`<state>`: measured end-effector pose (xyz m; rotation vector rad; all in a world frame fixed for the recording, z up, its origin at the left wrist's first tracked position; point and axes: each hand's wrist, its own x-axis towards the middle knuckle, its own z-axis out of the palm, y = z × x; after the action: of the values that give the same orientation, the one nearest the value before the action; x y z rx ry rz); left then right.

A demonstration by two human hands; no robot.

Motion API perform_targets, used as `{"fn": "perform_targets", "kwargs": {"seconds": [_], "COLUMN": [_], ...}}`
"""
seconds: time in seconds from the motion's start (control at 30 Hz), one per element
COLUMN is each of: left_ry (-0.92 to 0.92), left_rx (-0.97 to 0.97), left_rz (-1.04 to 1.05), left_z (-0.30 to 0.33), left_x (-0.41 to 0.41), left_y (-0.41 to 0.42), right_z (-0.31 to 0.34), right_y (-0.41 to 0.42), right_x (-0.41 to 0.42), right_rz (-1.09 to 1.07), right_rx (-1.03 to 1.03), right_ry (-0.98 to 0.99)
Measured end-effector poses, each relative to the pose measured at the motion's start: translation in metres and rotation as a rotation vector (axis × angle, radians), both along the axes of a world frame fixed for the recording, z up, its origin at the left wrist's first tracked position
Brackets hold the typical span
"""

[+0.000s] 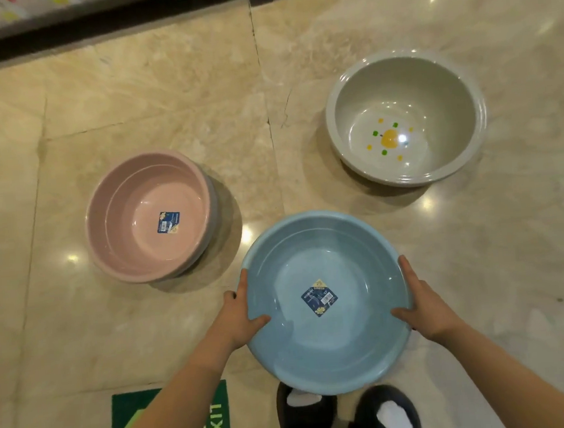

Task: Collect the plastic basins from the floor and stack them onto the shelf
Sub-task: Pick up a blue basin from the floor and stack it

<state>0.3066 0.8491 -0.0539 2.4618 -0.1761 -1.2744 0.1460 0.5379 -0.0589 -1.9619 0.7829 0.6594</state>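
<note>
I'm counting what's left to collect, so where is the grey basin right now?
In the head view the grey basin sits on the floor at upper right, apart from the blue basin held in both hands and the pink basin at left.

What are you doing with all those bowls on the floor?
A person is picking up plastic basins to stack on a shelf. Both hands, left hand and right hand, hold the blue basin by its rim, thumbs inside. The pink basin and the grey basin with a yellow print sit apart on the tiled floor, not yet collected.
</note>
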Motion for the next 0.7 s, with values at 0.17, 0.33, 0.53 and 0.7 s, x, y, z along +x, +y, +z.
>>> {"fn": "perform_targets", "kwargs": {"seconds": [0.17, 0.33, 0.53, 0.7], "left_ry": [0.003, -0.016, -0.078, -0.129], "left_rx": [-0.037, -0.097, -0.103, -0.114], "left_rz": [0.085, 0.142, 0.216, 0.243], "left_z": [0.087, 0.181, 0.262, 0.282], "left_x": [0.002, 0.027, 0.068, 0.118], "left_y": [0.009, 0.016, 0.04, 0.084], "right_z": [0.089, 0.187, 0.275, 0.291], "right_y": [-0.006, -0.008, 0.005, 0.043], "right_x": [0.017, 0.057, 0.129, 0.203], "right_rz": [0.023, 0.066, 0.14, 0.237], "right_rx": [0.012, 0.029, 0.054, 0.053], "right_ry": [-0.02, -0.053, -0.184, -0.215]}}
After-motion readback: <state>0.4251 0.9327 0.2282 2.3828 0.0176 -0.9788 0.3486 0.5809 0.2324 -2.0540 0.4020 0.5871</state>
